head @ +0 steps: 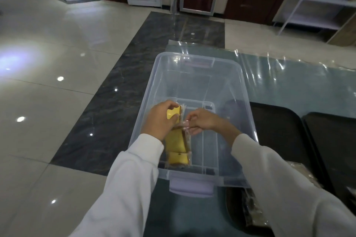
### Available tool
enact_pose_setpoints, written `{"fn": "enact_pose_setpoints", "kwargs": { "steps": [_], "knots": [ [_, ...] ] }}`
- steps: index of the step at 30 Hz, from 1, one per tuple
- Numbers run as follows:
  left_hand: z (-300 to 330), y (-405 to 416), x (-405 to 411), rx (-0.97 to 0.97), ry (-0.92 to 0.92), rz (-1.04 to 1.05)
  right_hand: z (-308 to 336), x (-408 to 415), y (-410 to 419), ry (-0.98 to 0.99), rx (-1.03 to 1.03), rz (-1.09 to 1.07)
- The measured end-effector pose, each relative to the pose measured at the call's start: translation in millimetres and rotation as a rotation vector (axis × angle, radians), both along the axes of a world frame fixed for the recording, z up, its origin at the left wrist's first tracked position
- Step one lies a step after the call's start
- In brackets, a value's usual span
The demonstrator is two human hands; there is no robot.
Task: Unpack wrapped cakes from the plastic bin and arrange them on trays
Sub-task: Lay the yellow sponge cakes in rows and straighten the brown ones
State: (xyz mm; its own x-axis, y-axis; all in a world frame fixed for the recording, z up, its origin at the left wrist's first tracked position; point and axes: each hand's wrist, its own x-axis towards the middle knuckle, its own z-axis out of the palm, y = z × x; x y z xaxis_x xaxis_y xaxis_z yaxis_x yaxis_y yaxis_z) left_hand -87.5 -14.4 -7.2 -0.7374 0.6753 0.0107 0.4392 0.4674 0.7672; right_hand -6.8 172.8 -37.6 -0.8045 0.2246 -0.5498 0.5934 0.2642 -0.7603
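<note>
A clear plastic bin (pixel 194 75) stands on the table in front of me. Along its left inner wall lie wrapped yellow cakes (pixel 176 140), one behind another. My left hand (pixel 160 119) grips the farthest yellow cake (pixel 173 114) at the bin's left side. My right hand (pixel 202 121) reaches into the bin and pinches the clear wrapper edge (pixel 185 124) of a cake beside it. Black trays (pixel 279 131) lie to the right of the bin; wrapped cakes (pixel 252 211) show on the nearest tray, partly hidden by my right sleeve.
The table (pixel 298 82) is covered with a clear plastic sheet. A second black tray (pixel 335 140) lies further right. To the left is a shiny tiled floor (pixel 48 92); white cabinets and a metal rack (pixel 323 0) stand at the back.
</note>
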Motion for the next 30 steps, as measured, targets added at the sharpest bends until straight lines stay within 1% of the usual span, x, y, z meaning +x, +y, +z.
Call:
{"fn": "enact_pose_setpoints", "kwargs": {
  "steps": [3,5,9,13,16,18,20,21,25,28,30],
  "knots": [
    [-4.2,2.7,-1.6,-0.093,0.015,-0.061,14.8,12.7,8.4,0.117,0.042,-0.004],
    [-4.8,3.1,-0.7,-0.103,0.0,-0.065,24.4,21.8,10.7,0.182,0.019,-0.012],
    [-1.8,3.0,3.4,-0.041,-0.04,-0.06,36.4,33.6,12.6,0.272,-0.041,-0.066],
    [1.9,0.2,4.3,-0.001,-0.023,-0.048,38.3,37.7,12.6,0.285,-0.061,-0.087],
    [3.2,-1.3,5.6,-0.011,0.039,-0.073,28.0,36.3,16.5,0.237,-0.143,-0.213],
    [2.8,-1.4,4.9,0.018,0.079,-0.039,16.2,32.6,21.2,0.181,-0.205,-0.294],
    [3.7,-2.4,2.9,0.05,0.128,0.023,2.5,27.8,26.8,0.09,-0.198,-0.336],
    [4.7,-3.2,2.6,0.059,0.151,0.046,-4.1,25.8,29.2,0.027,-0.165,-0.326],
    [6.3,-4.4,4.0,0.08,0.236,0.069,-26.3,17.3,35.0,-0.24,0.015,-0.144],
    [4.6,-4.2,2.2,0.105,0.288,0.096,-38.2,6.7,30.7,-0.317,0.115,-0.064],
    [2.3,-4.0,-0.2,0.107,0.282,0.127,-47.8,-0.4,28.5,-0.352,0.163,-0.027]
  ]
}}
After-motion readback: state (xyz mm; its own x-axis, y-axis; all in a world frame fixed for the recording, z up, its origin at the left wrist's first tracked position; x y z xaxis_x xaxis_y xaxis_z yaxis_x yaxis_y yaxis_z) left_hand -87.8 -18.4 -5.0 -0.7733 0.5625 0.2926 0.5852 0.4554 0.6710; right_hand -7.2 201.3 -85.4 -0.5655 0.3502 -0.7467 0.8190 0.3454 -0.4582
